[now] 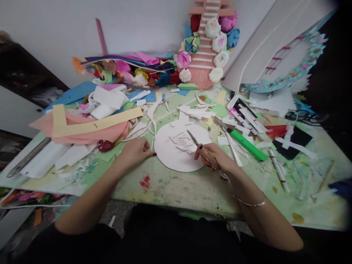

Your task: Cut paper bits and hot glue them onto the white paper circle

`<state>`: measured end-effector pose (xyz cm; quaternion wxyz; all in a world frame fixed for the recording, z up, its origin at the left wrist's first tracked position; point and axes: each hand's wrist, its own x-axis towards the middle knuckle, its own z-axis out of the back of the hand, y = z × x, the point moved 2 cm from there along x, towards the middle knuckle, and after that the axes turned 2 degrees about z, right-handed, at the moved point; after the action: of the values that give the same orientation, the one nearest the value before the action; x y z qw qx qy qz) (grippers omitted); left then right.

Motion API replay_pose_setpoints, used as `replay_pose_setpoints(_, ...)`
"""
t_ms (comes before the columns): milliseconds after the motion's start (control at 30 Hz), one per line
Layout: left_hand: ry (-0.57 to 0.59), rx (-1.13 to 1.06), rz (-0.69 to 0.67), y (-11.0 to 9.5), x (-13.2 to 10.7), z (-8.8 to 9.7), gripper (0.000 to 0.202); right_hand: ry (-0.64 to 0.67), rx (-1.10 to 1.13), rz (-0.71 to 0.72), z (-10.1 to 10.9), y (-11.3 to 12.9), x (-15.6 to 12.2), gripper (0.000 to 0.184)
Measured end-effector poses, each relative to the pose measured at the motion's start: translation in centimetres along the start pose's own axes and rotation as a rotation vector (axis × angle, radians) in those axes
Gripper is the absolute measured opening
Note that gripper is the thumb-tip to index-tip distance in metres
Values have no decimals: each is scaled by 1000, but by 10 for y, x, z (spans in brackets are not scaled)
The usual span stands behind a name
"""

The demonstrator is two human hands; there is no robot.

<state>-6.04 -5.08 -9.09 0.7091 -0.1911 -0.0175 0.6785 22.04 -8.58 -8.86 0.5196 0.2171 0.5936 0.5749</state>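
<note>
A round white disc (167,154) lies on the table in front of me, with a small pile of narrow white paper strips (183,142) on its middle. My right hand (210,156) is closed around a pair of scissors (192,137), whose blades point up and left over the strips. To the left of the disc rests my left hand (136,152), fingers loosely bent and thumb stretched to the disc's edge. Nothing shows between its fingers.
White paper scraps (192,112) crowd the area behind the disc. A green utility knife (247,145) and several markers (247,119) lie to the right. Cream card (101,124) covers pink tissue on the left. A flower-trimmed pink guitar-neck shape (203,69) leans against the wall.
</note>
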Motion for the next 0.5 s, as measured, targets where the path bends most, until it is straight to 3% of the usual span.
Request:
replay_pose_setpoints(100,62,-78,-26,8,-5,-3,18,17,-16,-16,-3,1,-2,69)
replay_pose_setpoints(267,-73,-158,24,3,-13,15,18,59,-65,16,-6,5,-4,65)
replay_pose_setpoints(367,-118,-345,-79,-13,-19,27,26,133,-113,100,-9,6,-7,59)
replay_pose_setpoints(500,-62,-509,-231,-45,-22,26,28,191,-130,177,-10,6,-10,57)
